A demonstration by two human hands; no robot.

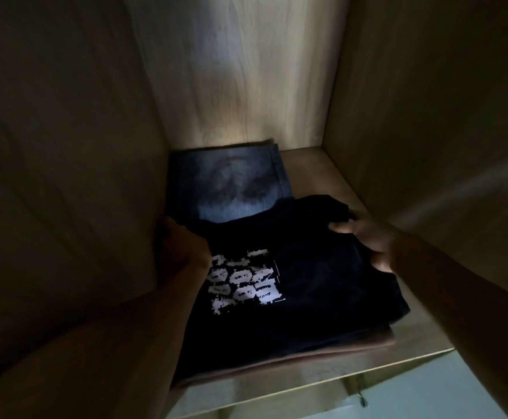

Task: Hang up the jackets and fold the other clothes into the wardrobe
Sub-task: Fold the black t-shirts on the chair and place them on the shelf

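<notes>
Dim, soft-focus interior, perhaps lit from behind.

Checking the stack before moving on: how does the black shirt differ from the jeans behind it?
The black shirt is near-black with a white print; the jeans are plain faded blue. The shirt lies in front, overlapping the jeans, which sit against the back wall. Both hands touch the shirt, not the jeans. Both lie folded flat on the shelf.

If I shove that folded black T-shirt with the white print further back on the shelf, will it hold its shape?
Probably not: the folded black T-shirt with the white print looks soft, already rumpling under the right hand. It lies on a brown garment, so it may drag on cloth rather than slide. It should be light; the left hand steadies its side.
</notes>
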